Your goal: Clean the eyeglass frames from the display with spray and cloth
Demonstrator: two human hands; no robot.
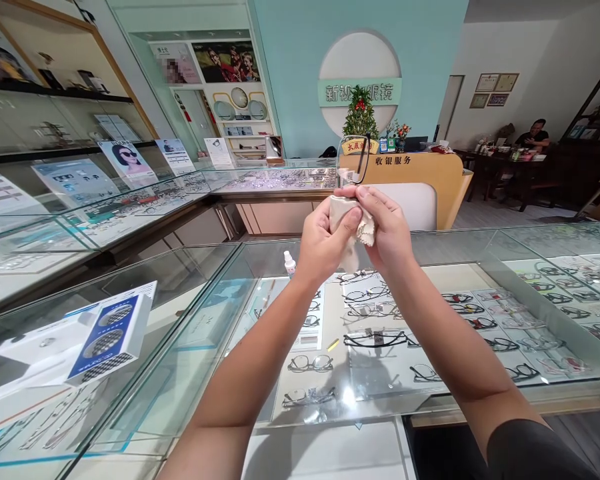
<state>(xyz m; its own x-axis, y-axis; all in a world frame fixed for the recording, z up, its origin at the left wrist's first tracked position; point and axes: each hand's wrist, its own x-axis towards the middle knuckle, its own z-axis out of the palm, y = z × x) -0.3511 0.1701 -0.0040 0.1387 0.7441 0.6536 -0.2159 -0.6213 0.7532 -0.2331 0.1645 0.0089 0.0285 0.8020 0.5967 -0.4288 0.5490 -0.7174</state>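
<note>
Both my hands are raised together over the glass display counter. My left hand (327, 237) is closed on a cream cloth (343, 208), its thumb pressing the front of it. Against the cloth's right side, my right hand (387, 223) is closed too, thumb and fingers pinching at the top. A pair of dark-rimmed eyeglasses (364, 160) sticks up above my fingertips, one lens upright; its lower part is hidden by my fingers and the cloth. The cloth's loose end hangs below my hands.
A small white spray bottle (289, 264) stands on the glass counter (260, 250). At the left lies a blue and white box (111, 337). Rows of eyeglasses (375, 339) lie under the glass. Farther back are a cashier desk (445, 175) and a seated person (534, 137).
</note>
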